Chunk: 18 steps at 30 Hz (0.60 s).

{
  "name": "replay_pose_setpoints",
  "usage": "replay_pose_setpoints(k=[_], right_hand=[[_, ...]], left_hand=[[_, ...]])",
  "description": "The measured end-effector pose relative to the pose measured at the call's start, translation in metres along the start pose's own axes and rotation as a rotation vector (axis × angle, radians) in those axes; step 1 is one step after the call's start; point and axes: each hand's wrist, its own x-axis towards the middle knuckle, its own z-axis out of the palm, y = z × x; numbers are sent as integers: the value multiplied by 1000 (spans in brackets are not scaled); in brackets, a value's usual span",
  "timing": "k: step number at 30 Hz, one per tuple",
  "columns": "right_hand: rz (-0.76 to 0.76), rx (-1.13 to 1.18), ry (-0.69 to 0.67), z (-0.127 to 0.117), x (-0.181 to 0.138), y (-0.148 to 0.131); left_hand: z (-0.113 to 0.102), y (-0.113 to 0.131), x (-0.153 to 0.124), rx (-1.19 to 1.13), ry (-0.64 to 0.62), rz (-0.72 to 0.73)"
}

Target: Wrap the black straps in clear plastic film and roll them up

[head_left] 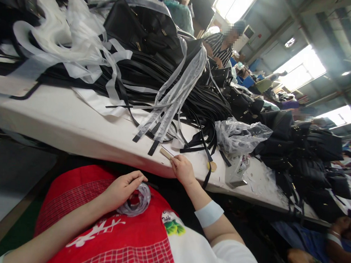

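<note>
My left hand [125, 189] is above the red apron, its fingers pressed together at the top of a coil of clear plastic strip [143, 201]. The coil rests against the apron. At the table's front edge, my right hand [182, 169] pinches the near end of a short, flat beige strip [166, 153]; its exact kind is unclear. Just beyond that hand lie the dark ends of several black straps [153, 147], partly wrapped in clear plastic. A small round yellowish disc [211, 166] sits on the table to the right of this hand.
A long pile of black straps [155, 72] covers the back of the white table [83, 128]. Loose rolls of translucent strip [55, 25] lie at the left. A crumpled plastic bag [240, 135] and black bags [302, 143] stand right. A person in stripes [220, 47] works across the table.
</note>
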Motion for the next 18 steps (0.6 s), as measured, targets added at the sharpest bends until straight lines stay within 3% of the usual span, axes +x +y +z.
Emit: replay_pose_setpoints(k=[18], right_hand=[[60,47,58,4,-3,-1]], left_hand=[[0,4,-3,-23,5,-21]])
